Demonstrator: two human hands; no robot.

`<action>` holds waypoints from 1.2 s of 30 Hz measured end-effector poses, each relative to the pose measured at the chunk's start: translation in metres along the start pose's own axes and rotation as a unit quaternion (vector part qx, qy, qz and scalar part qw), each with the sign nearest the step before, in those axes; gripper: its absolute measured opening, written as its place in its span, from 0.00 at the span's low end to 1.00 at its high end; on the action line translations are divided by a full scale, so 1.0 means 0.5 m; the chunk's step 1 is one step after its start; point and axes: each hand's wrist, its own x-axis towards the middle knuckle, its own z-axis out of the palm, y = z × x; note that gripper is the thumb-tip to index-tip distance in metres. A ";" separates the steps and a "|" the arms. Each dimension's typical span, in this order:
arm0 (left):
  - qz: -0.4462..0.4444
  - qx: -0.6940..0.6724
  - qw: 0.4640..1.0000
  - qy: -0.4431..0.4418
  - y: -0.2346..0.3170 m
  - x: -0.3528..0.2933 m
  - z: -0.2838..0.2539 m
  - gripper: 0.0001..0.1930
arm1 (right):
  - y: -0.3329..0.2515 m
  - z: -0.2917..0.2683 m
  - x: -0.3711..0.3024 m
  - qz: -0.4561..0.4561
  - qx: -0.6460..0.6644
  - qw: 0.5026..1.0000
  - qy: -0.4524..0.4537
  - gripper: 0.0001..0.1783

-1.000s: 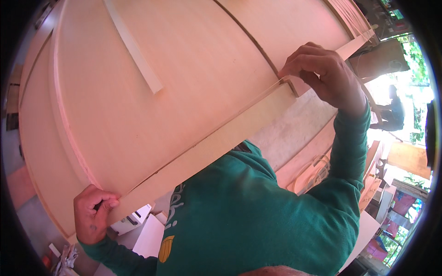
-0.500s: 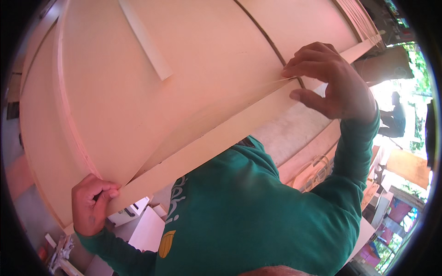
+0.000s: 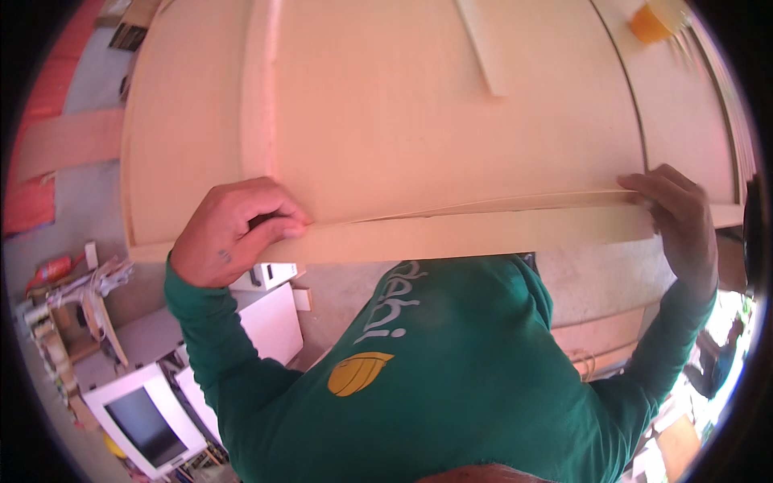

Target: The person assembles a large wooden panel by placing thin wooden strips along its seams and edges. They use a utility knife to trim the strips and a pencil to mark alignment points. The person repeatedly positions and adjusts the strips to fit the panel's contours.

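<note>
Thin wooden strip [image 3: 523, 197], slightly bowed

Left side: red sheet [image 3: 28, 201] on grey floor [image 3: 93, 80], with brown board [image 3: 76, 141] lying across it. Small white block [image 3: 91, 254] is near red-orange object [image 3: 52, 272], whose kind is not clear. Lower left: white box [image 3: 145, 419] with dark window; near it, pale flat board [image 3: 266, 322]. Lower right: long wooden plank [image 3: 604, 336]. Upper right: yellow-orange container [image 3: 654, 22].

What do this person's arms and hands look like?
Long, plain dark green sleeves cover both arms: the left sleeve and the right sleeve. The left hand and right hand are bare, without gloves. A small dark mark shows near the left wrist.
</note>
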 end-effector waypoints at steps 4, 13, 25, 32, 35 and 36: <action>-0.016 0.013 1.000 0.009 0.007 0.004 0.007 0.05 | 0.019 0.004 0.014 0.022 0.025 0.999 0.007 0.22; -0.023 0.023 0.999 0.036 0.008 0.004 0.006 0.07 | 0.050 -0.011 0.017 -0.048 0.024 0.998 -0.038 0.20; -0.054 0.034 0.998 0.008 -0.002 0.002 -0.016 0.08 | 0.075 -0.004 -0.024 -0.016 0.008 1.000 -0.006 0.18; -0.077 0.072 0.993 0.057 0.010 -0.028 0.014 0.09 | 0.068 -0.013 -0.017 -0.124 -0.116 0.985 0.030 0.21; -0.068 0.046 0.995 0.050 -0.001 -0.011 0.015 0.09 | 0.118 -0.031 -0.051 -0.090 -0.074 0.988 0.105 0.17; -0.073 0.033 0.995 0.054 0.004 -0.015 0.014 0.09 | 0.124 -0.041 -0.059 -0.056 -0.061 0.992 0.093 0.16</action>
